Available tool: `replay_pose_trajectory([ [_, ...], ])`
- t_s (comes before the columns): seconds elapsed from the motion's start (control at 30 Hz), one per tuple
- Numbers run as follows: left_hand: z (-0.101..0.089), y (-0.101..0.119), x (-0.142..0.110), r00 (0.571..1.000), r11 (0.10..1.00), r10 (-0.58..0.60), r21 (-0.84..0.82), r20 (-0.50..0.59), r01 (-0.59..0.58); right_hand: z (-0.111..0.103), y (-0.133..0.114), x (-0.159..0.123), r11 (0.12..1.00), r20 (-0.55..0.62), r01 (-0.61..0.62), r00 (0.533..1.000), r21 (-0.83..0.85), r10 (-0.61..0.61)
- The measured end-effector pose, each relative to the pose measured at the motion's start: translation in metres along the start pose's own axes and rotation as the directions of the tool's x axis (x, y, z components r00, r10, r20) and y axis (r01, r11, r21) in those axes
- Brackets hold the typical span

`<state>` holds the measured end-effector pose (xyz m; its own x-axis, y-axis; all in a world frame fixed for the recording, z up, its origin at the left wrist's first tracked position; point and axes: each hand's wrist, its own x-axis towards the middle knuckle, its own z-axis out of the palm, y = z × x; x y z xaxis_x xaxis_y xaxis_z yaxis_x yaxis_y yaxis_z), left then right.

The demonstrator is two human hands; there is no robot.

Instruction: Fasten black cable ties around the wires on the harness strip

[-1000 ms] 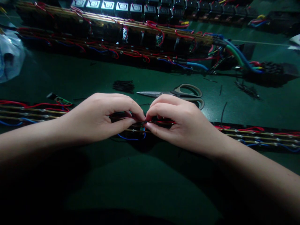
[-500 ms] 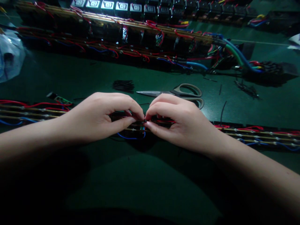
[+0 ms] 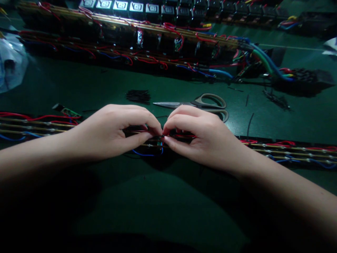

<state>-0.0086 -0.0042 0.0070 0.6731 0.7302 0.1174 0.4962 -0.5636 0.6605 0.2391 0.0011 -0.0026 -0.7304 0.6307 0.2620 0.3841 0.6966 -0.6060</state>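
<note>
My left hand [image 3: 119, 128] and my right hand [image 3: 201, 135] meet at their fingertips over a long black power strip assembly [image 3: 297, 154] with brass rods and red and blue wires. Thumbs and forefingers of both are pinched close together on a small black piece [image 3: 163, 136] at the rods; its kind is too small to tell. Just below the fingertips, a blue wire [image 3: 144, 154] loops out beside a small green part [image 3: 159, 143]. My hands cover much of the middle of the assembly.
Behind my hands lie grey-handled scissors [image 3: 196, 102] and a bundle of short black strips [image 3: 138, 96]. A small circuit board [image 3: 67, 111] is at left. Larger wired assemblies [image 3: 118, 38] stretch across the back. A clear plastic bag [image 3: 13, 65] sits at the left edge.
Both hands stay pinched at the same spot, with only slight finger movement. Nothing else on the table has visibly moved.
</note>
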Motion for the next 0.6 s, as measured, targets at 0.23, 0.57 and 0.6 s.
replay_pose_trajectory([
  [0.23, 0.0005, -0.0015, -0.0004, 0.997, 0.997, 0.068, 0.04, 0.023, -0.069, 0.0016, 0.0011, 0.001, 1.0, -0.004, -0.002, 1.0, 0.004, 0.002],
  [0.57, 0.0007, -0.0008, -0.0011, 0.998, 0.998, 0.06, 0.036, 0.009, -0.061, 0.0015, 0.0003, 0.0013, 1.0, 0.004, -0.019, 1.0, 0.012, 0.019],
  [0.6, 0.0007, -0.0008, -0.0014, 0.998, 0.997, 0.062, 0.039, 0.003, -0.062, 0.0015, 0.0002, 0.0015, 1.0, 0.004, -0.02, 1.0, 0.013, 0.02],
])
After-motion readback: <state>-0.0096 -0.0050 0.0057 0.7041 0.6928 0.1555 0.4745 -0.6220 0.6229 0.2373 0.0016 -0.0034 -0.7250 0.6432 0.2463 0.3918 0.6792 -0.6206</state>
